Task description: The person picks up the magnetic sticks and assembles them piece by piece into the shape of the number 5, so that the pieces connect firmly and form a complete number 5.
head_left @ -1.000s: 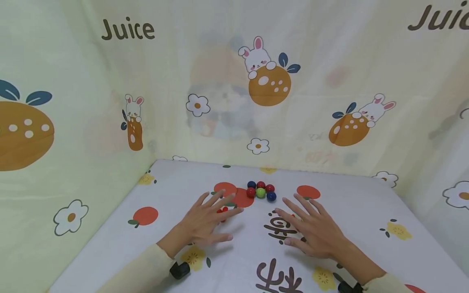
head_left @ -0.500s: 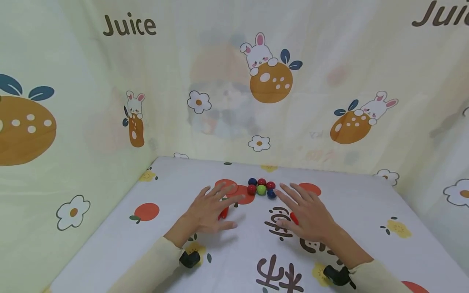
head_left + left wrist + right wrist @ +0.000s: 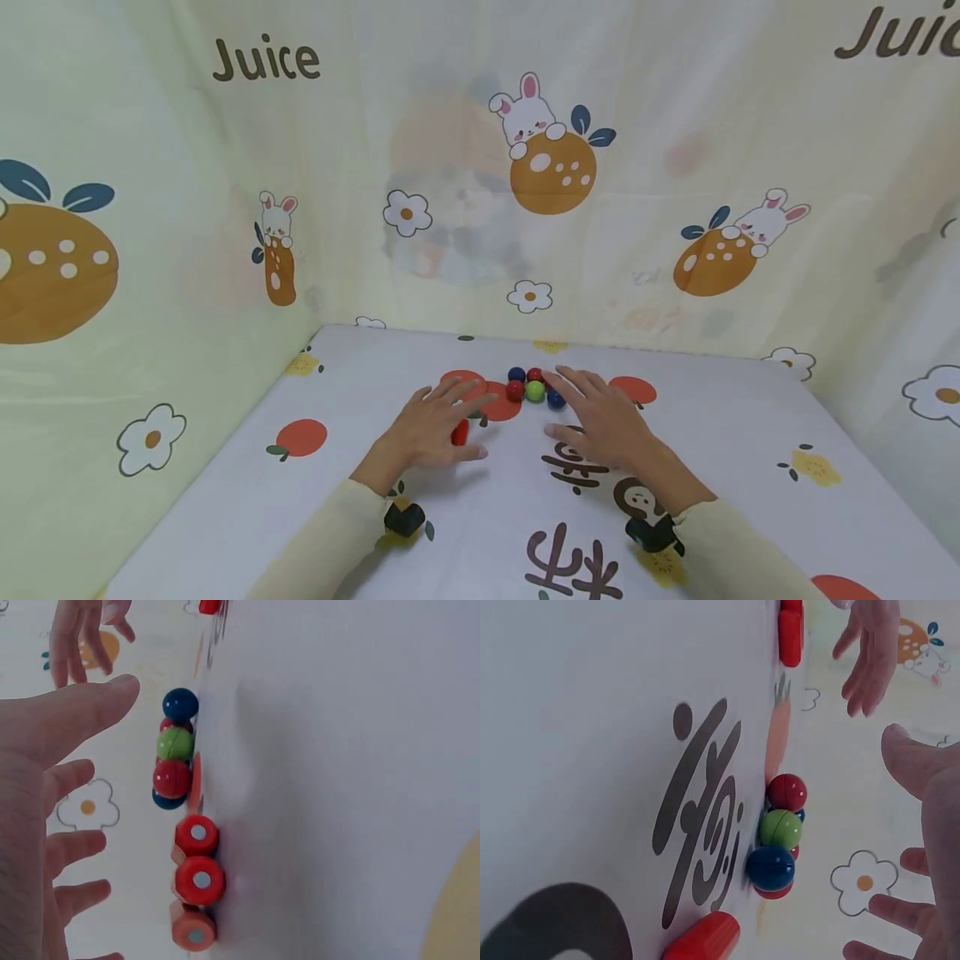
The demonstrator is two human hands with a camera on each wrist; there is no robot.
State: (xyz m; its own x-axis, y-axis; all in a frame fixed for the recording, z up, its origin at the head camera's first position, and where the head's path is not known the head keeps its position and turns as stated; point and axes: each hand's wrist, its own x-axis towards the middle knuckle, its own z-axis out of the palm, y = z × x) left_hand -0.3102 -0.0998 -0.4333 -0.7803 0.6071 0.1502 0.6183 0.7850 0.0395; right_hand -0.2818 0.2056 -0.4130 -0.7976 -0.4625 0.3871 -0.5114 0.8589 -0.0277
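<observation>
My left hand [image 3: 435,425] hovers over the table with its fingers spread, holding nothing. Below and beside it lie several short red faceted pieces [image 3: 201,880] with grey round dots on their ends; the head view shows just one red piece [image 3: 461,432] past the palm. My right hand [image 3: 607,421], fingers spread too, is held just right of a cluster of glossy balls and hides part of it. The cluster has a green ball [image 3: 535,391], a red ball [image 3: 515,391], a dark blue ball [image 3: 556,399] and others. Another red piece [image 3: 705,937] lies near the right hand.
A white printed cloth [image 3: 480,517] with fruit, flowers and dark lettering covers the table. Pale curtains [image 3: 337,167] with rabbits and oranges close off the back and both sides. Each wrist wears a black camera [image 3: 405,518].
My right hand has moved left and forward, nearer the balls and over some of them. The left hand has shifted slightly to the right. Balls and red pieces stay in place.
</observation>
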